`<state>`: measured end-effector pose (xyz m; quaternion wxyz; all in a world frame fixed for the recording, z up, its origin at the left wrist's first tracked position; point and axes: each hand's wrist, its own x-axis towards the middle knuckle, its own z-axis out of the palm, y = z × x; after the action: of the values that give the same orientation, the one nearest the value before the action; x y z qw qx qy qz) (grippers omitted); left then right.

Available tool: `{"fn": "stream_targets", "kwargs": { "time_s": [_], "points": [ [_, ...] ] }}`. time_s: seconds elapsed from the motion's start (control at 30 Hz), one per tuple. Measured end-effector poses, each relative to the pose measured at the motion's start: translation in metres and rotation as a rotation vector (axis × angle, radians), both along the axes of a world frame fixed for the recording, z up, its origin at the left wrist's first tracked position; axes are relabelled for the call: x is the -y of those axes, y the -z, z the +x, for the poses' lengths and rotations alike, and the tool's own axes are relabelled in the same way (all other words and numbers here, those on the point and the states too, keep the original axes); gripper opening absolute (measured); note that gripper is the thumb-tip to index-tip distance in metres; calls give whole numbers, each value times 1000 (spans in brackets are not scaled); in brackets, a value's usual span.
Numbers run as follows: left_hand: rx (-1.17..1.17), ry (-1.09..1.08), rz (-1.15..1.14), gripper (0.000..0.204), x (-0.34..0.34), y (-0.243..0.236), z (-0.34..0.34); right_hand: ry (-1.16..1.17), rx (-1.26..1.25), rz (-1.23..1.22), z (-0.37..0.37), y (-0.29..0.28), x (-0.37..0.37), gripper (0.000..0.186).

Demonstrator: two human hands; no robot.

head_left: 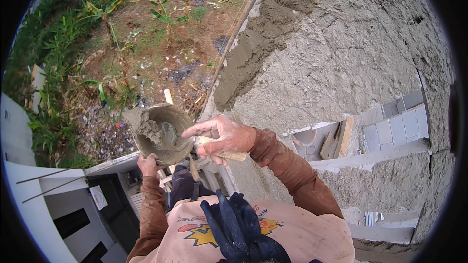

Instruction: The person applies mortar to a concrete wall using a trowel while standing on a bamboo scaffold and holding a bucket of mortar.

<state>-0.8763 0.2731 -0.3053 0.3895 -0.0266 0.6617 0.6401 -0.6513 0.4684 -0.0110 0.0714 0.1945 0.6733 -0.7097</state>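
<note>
My left hand (149, 164) grips the near rim of a round, mortar-smeared bowl (183, 152), held in front of my body. A mound of wet grey mortar (146, 129) sits at the bowl's left side, partly over the rim. My right hand (222, 139) is closed on the pale wooden handle of a trowel (231, 155), just right of the bowl. The trowel's blade is hard to make out against the mortar and bowl. To the right rises a rough grey wall (331, 68), with a strip of darker fresh mortar (248, 58) along its left edge.
A wooden batten (239, 24) runs along the wall's edge. Wall openings show wooden boards (337, 139) and grey blocks (397, 129). Below lies ground with banana plants (168, 17) and litter. At lower left stands a white building (36, 199). Another wooden tool handle (194, 170) hangs near my leg.
</note>
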Motion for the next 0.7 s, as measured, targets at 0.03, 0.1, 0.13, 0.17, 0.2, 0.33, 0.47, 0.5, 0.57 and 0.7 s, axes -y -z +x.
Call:
{"fn": "stream_targets", "kwargs": {
  "time_s": [0.03, 0.1, 0.13, 0.17, 0.2, 0.33, 0.47, 0.5, 0.57, 0.7],
  "points": [
    [-46, -11, 4, 33, 7, 3, -6, 35, -55, -185, 5, -5, -10, 60],
    [-44, -79, 38, 35, 16, 3, -18, 167, -133, -370, 20, -2, -48, 69],
    [-64, -82, 21, 36, 18, 6, -20, 365, -160, -303, 42, 4, -78, 67],
    [-78, -67, 3, 37, 20, 9, -19, 563, -182, -208, 67, 5, -109, 65],
    [-68, -49, -12, 37, 28, 11, -19, 875, -202, -66, 83, 3, -127, 62],
    [-55, 2, -117, 45, 32, -17, -18, 1239, -170, 648, 108, -52, -63, 52],
    [-610, 283, -193, 44, 4, -13, -5, 896, 97, 456, 116, -1, -12, 49],
    [-661, 318, -136, 50, -11, -24, 6, 730, 42, 331, 119, 40, -5, 51],
    [-747, 445, -171, 63, -36, -46, 26, 434, 277, 245, 99, 95, 21, 45],
    [-845, 746, -209, 73, -76, -104, 81, 351, 539, 1084, 79, 201, 25, 33]
  ]
}}
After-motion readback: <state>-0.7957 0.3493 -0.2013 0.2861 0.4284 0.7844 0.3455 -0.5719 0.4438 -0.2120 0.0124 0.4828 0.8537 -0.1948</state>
